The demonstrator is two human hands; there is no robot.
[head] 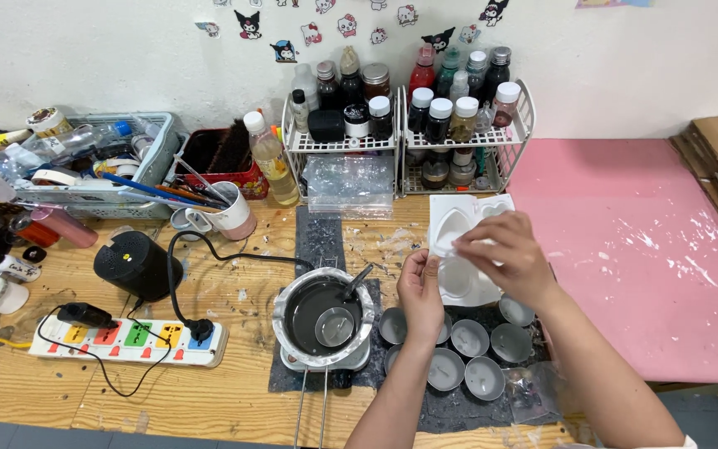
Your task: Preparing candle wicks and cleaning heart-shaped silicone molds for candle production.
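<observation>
Nearest to me are the person's two forearms, rising from the bottom edge toward a white mould (467, 249) held just above the surface (60, 382). The left hand (420, 291) grips the mould's near left edge, fingers pressed together on it. The right hand (504, 258) lies over its upper middle, fingers curled down and pinching at something there; what exactly they nip is too small to tell.

Directly beneath the fingers sits a cluster of small round tins (469, 339), each apparently filled with pale grey set wax, so the pouring into them looks finished, while the mould's contents are hidden from here. Left of the left hand, a metal pot (323, 314) of dark liquid with a ladle in it stands on a small heater, on a dark mat.

Farther left lie a black round device (137, 264), a multicoloured power strip (130, 339) and a white mug (230, 213) with brushes. Beyond the fingers, a white wire rack (409, 137) of bottles stands against the sticker-dotted wall. To the right of the right hand stretches a pink surface (650, 249), flecked white.
</observation>
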